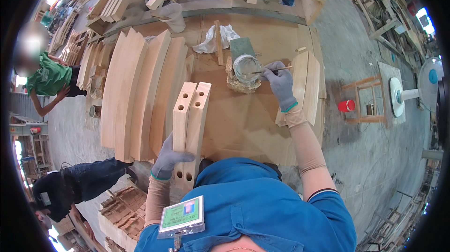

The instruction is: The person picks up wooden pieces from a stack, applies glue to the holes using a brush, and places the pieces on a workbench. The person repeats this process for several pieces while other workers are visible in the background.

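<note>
**Left of the container (246, 66), a drilled wooden pair (195, 125)**

Watching remotely, I see the left hand (171, 159) gripping the wooden pair near its lower end, thumb across the front. Its long axis runs away from the body, the holed far end turned up. The right hand (280, 83) pinches a thin stick (285, 68), inner tip at the container's mouth. From those right fingers, the wooden pair lies left and closer to the body; my left hand, already on it, is nearer.
</note>
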`<state>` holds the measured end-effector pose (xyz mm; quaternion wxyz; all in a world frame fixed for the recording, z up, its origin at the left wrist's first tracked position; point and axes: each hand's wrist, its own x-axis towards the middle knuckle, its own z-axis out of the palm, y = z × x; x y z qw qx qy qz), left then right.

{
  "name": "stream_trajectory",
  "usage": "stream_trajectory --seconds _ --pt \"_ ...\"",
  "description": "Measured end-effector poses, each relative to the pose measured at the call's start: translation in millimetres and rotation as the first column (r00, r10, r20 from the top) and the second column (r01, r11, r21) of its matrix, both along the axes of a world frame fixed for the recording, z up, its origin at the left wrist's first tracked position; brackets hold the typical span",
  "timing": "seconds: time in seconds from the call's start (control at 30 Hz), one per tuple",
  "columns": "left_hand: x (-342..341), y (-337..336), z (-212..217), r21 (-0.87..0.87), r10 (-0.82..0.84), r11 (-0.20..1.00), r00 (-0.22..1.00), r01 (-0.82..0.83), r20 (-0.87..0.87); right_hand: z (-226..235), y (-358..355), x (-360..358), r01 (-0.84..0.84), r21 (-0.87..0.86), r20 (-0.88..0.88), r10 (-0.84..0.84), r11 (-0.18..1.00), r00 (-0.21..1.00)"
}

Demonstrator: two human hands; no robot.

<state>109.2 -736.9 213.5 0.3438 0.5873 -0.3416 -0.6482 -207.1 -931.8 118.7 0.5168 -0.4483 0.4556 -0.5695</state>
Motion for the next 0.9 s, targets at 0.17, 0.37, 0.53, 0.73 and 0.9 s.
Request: stream_trajectory --seconds 0.17,0.37,0.53,0.73,0.9 --pt "-5 -11 1 0.011 -0.018 1.000 0.999 0.019 -0.040 2 8 -3 0.075 0.022 0.033 -0.075 0.997 0.997" --pt "-4 -18 -3 0.036 -0.049 0.998 0.998 0.050 -0.038 0 17 -1 0.118 0.075 0.077 -0.124 0.990 0.989" --pt "-3 -19 -9 0.064 -0.065 0.996 0.997 0.067 -0.034 -11 23 4 0.088 0.065 0.188 -0.099 0.994 0.977" --pt "-6 -18 -6 0.063 -0.045 0.997 0.999 0.046 -0.027 -18 32 14 0.175 0.053 0.198 -0.182 0.983 0.963" --pt "-7 -20 -3 0.069 -0.051 0.996 0.997 0.055 -0.061 -22 47 14 0.161 0.071 0.021 -0.163 0.984 0.986"
